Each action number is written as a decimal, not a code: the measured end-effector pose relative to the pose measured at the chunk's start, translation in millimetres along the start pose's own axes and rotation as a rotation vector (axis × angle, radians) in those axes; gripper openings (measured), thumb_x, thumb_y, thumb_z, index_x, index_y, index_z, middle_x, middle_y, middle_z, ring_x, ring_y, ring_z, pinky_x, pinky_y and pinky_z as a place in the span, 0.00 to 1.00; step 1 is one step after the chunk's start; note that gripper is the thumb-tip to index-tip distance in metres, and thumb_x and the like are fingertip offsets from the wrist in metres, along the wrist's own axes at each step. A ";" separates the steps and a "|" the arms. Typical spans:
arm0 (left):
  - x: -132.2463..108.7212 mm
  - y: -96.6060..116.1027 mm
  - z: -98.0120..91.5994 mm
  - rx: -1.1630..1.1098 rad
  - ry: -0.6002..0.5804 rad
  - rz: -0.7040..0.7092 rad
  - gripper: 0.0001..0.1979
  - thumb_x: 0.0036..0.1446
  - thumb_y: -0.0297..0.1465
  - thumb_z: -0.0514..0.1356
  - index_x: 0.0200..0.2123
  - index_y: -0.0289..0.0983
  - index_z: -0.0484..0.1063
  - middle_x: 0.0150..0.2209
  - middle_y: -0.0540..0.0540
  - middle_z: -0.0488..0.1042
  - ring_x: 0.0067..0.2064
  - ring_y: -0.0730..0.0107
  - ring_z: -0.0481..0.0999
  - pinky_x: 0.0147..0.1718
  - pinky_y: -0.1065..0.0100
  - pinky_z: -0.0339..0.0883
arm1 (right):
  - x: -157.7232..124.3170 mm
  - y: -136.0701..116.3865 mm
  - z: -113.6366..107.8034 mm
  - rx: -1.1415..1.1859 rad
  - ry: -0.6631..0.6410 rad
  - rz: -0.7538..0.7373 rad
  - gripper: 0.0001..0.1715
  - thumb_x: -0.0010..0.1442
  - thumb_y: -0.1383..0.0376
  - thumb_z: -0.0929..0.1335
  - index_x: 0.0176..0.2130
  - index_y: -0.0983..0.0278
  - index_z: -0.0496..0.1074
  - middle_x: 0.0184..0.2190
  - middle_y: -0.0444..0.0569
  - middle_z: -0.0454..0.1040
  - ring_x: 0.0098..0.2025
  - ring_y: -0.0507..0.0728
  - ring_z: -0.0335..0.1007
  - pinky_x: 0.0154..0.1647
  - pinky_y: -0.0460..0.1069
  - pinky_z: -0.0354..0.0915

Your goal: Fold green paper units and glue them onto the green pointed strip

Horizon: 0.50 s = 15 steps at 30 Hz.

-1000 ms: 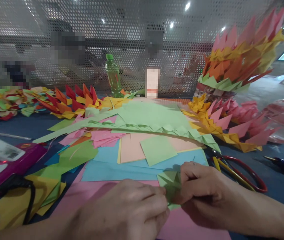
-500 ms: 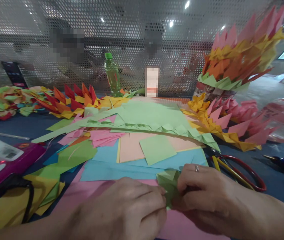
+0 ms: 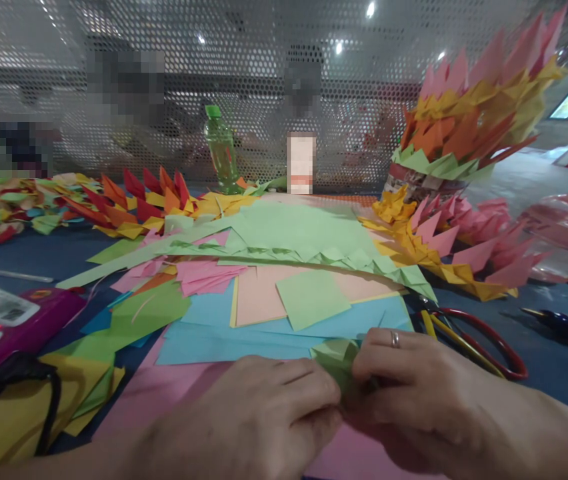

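Note:
A small green piece of paper [image 3: 335, 355] is pinched between my two hands, its upper part showing above the fingers. My left hand [image 3: 264, 417] is closed at its lower left edge, fingertips against the paper. On the other side, my right hand [image 3: 414, 383], with a ring on one finger, grips it with bent fingers; the lower part of the paper is hidden. Beneath the hands lie a pink sheet [image 3: 137, 390] and blue sheets [image 3: 204, 341]. Just beyond is a light green square [image 3: 313, 299], and behind that a folded green zigzag strip [image 3: 337, 259].
Scissors [image 3: 517, 357] with red handles and a pen [image 3: 559, 321] lie at right. A purple power strip [image 3: 61, 319] with plugs is at left. Behind stand a green bottle [image 3: 221, 157] and a tall folded-paper piece [image 3: 469, 107]; red-orange folded points [image 3: 151, 200] lie left.
My left hand has shifted slightly right, closer to my right hand, covering more of the green paper. My right hand stays nearly in place. The whole view has drifted a little.

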<state>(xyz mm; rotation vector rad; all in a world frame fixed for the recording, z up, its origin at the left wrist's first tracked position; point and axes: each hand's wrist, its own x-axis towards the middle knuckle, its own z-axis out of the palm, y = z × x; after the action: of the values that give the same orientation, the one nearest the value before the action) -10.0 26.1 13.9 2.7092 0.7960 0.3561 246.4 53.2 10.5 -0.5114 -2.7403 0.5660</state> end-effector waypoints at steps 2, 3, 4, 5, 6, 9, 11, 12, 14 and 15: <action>1.3 0.1 0.6 -0.017 -0.007 0.019 0.06 0.67 0.23 0.57 0.37 0.37 0.70 0.40 0.50 0.74 0.38 0.67 0.72 0.30 0.68 0.64 | -1.7 -0.3 1.5 -0.067 0.000 -0.037 0.10 0.62 0.76 0.66 0.37 0.64 0.75 0.37 0.47 0.75 0.38 0.55 0.64 0.39 0.50 0.62; 1.2 0.9 0.7 -0.016 -0.008 -0.024 0.05 0.66 0.23 0.58 0.37 0.37 0.70 0.39 0.49 0.74 0.37 0.66 0.72 0.31 0.67 0.64 | -2.4 -0.6 2.3 -0.101 0.008 -0.053 0.09 0.63 0.75 0.66 0.34 0.64 0.74 0.35 0.47 0.74 0.37 0.55 0.63 0.38 0.51 0.61; 0.6 1.9 0.6 -0.027 -0.001 -0.018 0.05 0.66 0.22 0.57 0.37 0.37 0.69 0.39 0.49 0.73 0.37 0.66 0.72 0.31 0.66 0.64 | -2.7 -1.1 2.9 -0.131 0.016 -0.060 0.11 0.64 0.74 0.65 0.32 0.64 0.72 0.34 0.47 0.74 0.36 0.55 0.62 0.37 0.52 0.60; -0.4 3.0 0.4 -0.043 -0.015 -0.017 0.06 0.65 0.22 0.57 0.37 0.37 0.70 0.38 0.49 0.73 0.37 0.66 0.72 0.32 0.66 0.65 | -2.6 -1.7 3.4 -0.159 0.019 -0.061 0.12 0.66 0.73 0.65 0.30 0.64 0.71 0.33 0.46 0.73 0.35 0.55 0.61 0.37 0.52 0.59; -1.6 4.3 0.2 -0.061 -0.022 -0.009 0.06 0.65 0.22 0.56 0.38 0.38 0.70 0.38 0.49 0.73 0.37 0.66 0.72 0.33 0.66 0.65 | -2.2 -2.5 3.6 -0.182 0.026 -0.060 0.14 0.67 0.71 0.64 0.29 0.63 0.71 0.33 0.46 0.73 0.35 0.55 0.61 0.36 0.53 0.58; -5.1 7.4 -0.4 -0.055 0.009 -0.023 0.08 0.66 0.21 0.54 0.39 0.38 0.70 0.38 0.49 0.74 0.38 0.66 0.73 0.36 0.66 0.67 | 0.2 -5.6 3.1 -0.236 0.052 -0.052 0.19 0.70 0.69 0.63 0.27 0.63 0.69 0.31 0.46 0.73 0.34 0.56 0.61 0.33 0.54 0.57; -6.3 8.5 -0.3 -0.045 0.030 -0.020 0.09 0.66 0.20 0.53 0.40 0.38 0.71 0.39 0.49 0.74 0.39 0.66 0.73 0.38 0.67 0.68 | 1.7 -7.6 2.0 -0.274 0.064 -0.045 0.20 0.70 0.70 0.63 0.26 0.62 0.69 0.30 0.46 0.73 0.33 0.56 0.62 0.32 0.55 0.56; -6.6 8.8 -0.2 -0.044 0.036 -0.020 0.10 0.66 0.21 0.53 0.40 0.38 0.71 0.39 0.48 0.74 0.39 0.66 0.73 0.38 0.67 0.68 | 2.0 -8.5 1.3 -0.295 0.073 -0.043 0.20 0.70 0.70 0.62 0.25 0.62 0.68 0.30 0.46 0.73 0.33 0.56 0.62 0.32 0.55 0.56; -7.3 8.8 0.2 -0.039 0.046 -0.026 0.10 0.67 0.21 0.52 0.41 0.38 0.72 0.38 0.47 0.75 0.39 0.65 0.73 0.38 0.67 0.69 | 1.6 -9.8 -0.4 -0.327 0.077 -0.045 0.20 0.69 0.71 0.62 0.25 0.62 0.68 0.30 0.47 0.74 0.32 0.56 0.62 0.32 0.55 0.57; -7.7 8.6 0.4 -0.039 0.047 -0.020 0.11 0.67 0.22 0.51 0.41 0.38 0.72 0.38 0.47 0.75 0.39 0.65 0.73 0.38 0.67 0.69 | 0.8 -10.0 -1.4 -0.337 0.078 -0.051 0.20 0.69 0.70 0.63 0.25 0.62 0.68 0.30 0.47 0.73 0.32 0.57 0.62 0.31 0.55 0.57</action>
<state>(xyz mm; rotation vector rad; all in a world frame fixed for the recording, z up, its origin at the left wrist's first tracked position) -12.0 14.8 15.3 2.6632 0.8202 0.4282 243.3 45.4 16.2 -0.5249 -2.7746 0.0672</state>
